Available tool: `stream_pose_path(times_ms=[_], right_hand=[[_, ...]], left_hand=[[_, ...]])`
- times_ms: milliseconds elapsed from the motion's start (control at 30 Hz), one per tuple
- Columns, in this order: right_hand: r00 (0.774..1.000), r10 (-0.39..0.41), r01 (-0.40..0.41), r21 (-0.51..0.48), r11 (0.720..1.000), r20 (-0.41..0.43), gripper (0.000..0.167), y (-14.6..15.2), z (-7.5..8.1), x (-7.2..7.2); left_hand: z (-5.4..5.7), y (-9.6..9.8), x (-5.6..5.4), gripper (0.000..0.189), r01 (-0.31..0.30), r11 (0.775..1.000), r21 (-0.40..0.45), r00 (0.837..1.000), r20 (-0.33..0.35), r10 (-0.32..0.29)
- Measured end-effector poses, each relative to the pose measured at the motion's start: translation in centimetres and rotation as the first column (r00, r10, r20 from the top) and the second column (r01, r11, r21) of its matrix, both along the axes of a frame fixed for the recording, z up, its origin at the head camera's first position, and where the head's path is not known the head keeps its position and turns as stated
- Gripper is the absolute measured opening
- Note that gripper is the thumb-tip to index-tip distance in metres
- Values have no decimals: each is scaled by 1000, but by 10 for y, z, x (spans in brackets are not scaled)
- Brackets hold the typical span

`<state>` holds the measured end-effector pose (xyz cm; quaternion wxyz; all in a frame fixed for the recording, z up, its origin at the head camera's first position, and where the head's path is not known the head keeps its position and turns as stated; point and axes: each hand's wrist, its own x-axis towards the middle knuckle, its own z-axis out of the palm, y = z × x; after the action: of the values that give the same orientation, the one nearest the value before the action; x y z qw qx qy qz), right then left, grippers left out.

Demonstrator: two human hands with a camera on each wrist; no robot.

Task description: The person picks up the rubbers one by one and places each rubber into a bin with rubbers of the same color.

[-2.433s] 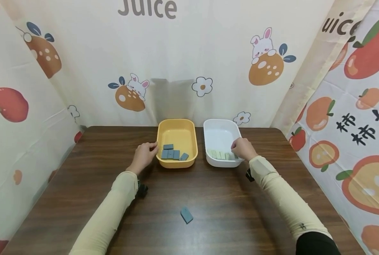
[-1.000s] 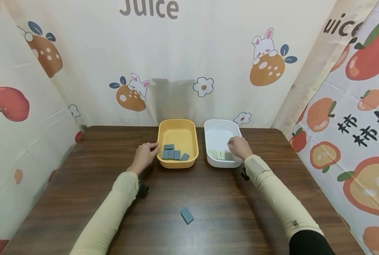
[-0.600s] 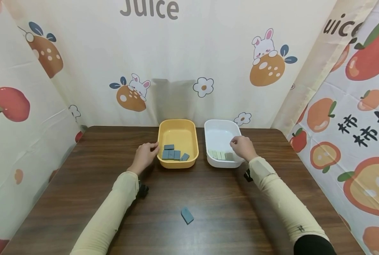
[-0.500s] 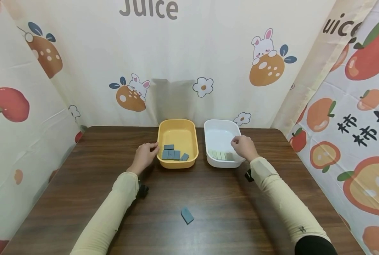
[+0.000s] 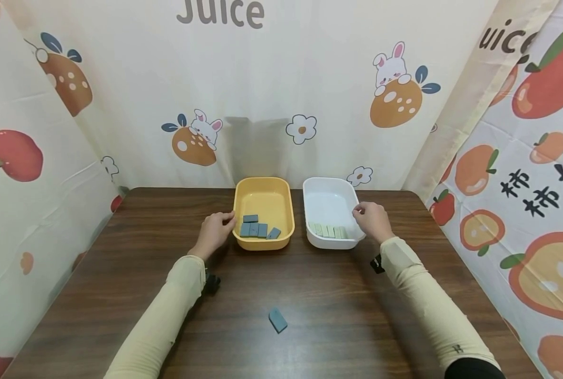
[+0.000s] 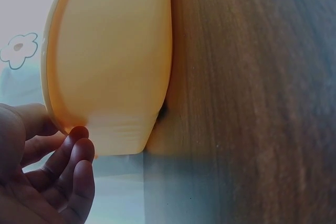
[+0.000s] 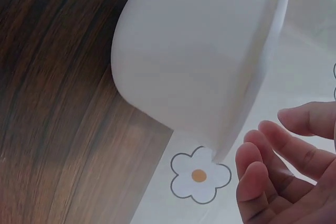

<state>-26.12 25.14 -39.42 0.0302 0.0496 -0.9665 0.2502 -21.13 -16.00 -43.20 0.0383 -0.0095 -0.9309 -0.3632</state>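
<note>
My left hand (image 5: pixel 213 231) pinches the left rim of the yellow tray (image 5: pixel 262 195) between thumb and fingers; in the left wrist view the fingertips (image 6: pixel 79 133) meet the rim corner. Several flat blue-grey blocks (image 5: pixel 254 229) lie at that tray's near end. Just outside the right rim of the white tray (image 5: pixel 328 197) is my right hand (image 5: pixel 374 221), its fingers loosely bent and holding nothing. In the right wrist view a gap shows between thumb and forefinger, beside the white wall. Several pale green blocks (image 5: pixel 328 231) stand in a row along the white tray's near end.
A single blue-grey block (image 5: pixel 277 320) lies on the brown wooden table (image 5: pixel 215 337), nearer to me than the trays. A printed curtain (image 5: pixel 281 79) hangs right behind the table's far edge, with more printed cloth (image 5: pixel 480 221) on both sides.
My right hand has moved out of the white tray to the right, so the right end of the pale green row now shows. The left hand and yellow tray have stayed put.
</note>
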Motion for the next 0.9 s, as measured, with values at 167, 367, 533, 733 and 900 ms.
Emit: stream_pose_path(times_ms=[167, 367, 533, 733, 900], right_hand=[[1000, -25, 25, -22, 999, -7, 31, 4, 2, 3], [999, -40, 40, -31, 999, -12, 33, 8, 4, 8], [999, -39, 40, -21, 999, 5, 34, 14, 3, 11], [999, -41, 42, -4, 999, 28, 36, 17, -1, 12], [998, -52, 52, 6, 999, 43, 37, 18, -3, 12]], left_hand=[[1, 0, 1, 40, -2, 1000, 0, 1000, 2, 2], [3, 1, 1, 40, -6, 1000, 1, 1000, 9, 6], [3, 1, 2, 40, -7, 1000, 3, 1000, 15, 7], [3, 1, 2, 41, -12, 1000, -1, 1000, 28, 12], [3, 1, 2, 41, -11, 1000, 1, 999, 30, 11]])
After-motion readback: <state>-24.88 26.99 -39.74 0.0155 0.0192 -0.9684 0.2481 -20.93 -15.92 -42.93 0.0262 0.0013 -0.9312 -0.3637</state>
